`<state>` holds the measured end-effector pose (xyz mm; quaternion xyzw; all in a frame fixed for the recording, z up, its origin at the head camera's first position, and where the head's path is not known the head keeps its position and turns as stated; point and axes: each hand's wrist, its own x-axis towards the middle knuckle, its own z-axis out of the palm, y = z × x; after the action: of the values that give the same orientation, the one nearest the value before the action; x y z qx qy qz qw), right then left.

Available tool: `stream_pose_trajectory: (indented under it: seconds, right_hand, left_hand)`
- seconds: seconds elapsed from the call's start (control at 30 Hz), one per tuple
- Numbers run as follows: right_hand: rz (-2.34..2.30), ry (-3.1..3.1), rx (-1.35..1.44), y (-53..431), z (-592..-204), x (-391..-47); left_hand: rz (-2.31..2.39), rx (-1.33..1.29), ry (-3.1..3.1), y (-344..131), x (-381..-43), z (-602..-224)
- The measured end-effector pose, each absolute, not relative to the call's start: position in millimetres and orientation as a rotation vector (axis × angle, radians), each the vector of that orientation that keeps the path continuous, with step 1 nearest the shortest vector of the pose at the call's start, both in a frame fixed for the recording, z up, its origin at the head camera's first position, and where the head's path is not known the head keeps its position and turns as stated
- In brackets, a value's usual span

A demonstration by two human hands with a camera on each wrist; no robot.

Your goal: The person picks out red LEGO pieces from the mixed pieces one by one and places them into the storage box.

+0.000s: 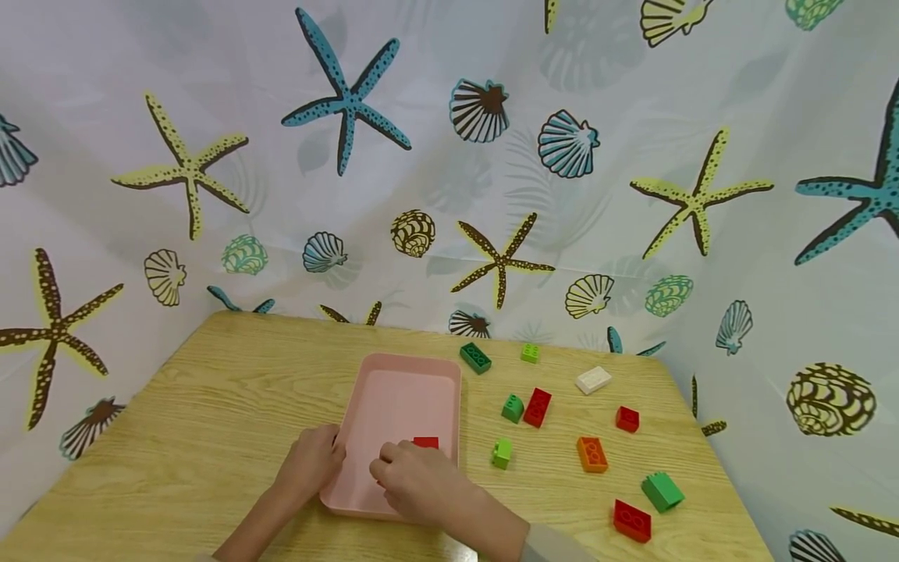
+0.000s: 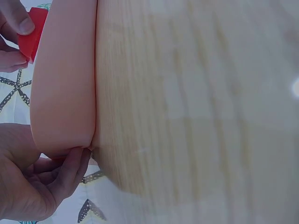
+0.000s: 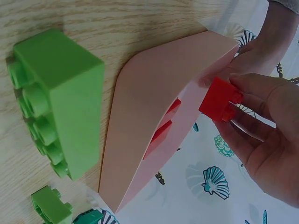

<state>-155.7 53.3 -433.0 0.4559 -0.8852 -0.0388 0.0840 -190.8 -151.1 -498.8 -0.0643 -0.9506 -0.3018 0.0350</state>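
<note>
A pink tray [image 1: 403,398] stands on the table in front of me. My left hand [image 1: 314,459] grips its left side, fingers curled against the edge, as the left wrist view shows at its lower left. My right hand [image 1: 421,480] is over the tray's near part. Between thumb and fingertips it pinches a red toy brick [image 3: 217,99], plain in the right wrist view and mostly hidden by the hand from above. Inside the tray lie red bricks [image 3: 159,138], partly covered by the wall; one red brick [image 1: 425,442] shows past my right hand in the head view.
Right of the tray, several loose bricks are spread over the wooden table [image 1: 246,375]: greens [image 1: 662,492], reds [image 1: 632,521], an orange one [image 1: 592,454] and a white one [image 1: 593,380]. A light-green brick [image 1: 502,453] is nearest the tray's right wall. A patterned curtain [image 1: 421,179] surrounds the table.
</note>
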Motion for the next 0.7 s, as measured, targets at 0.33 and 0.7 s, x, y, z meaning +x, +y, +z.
stream_pose_trajectory:
  seconds: [0.33,0.7]
  right_hand:
    - [-0.100,-2.620,1.369,49.4,-441.7,-157.5]
    - [-0.080,-2.616,1.398,47.8,-447.9,-159.8]
  left_hand:
    - [-0.942,-0.201,-2.903,-151.3,-190.6,-500.0]
    - [-0.956,-0.189,-2.900,-150.4,-190.3,-498.7]
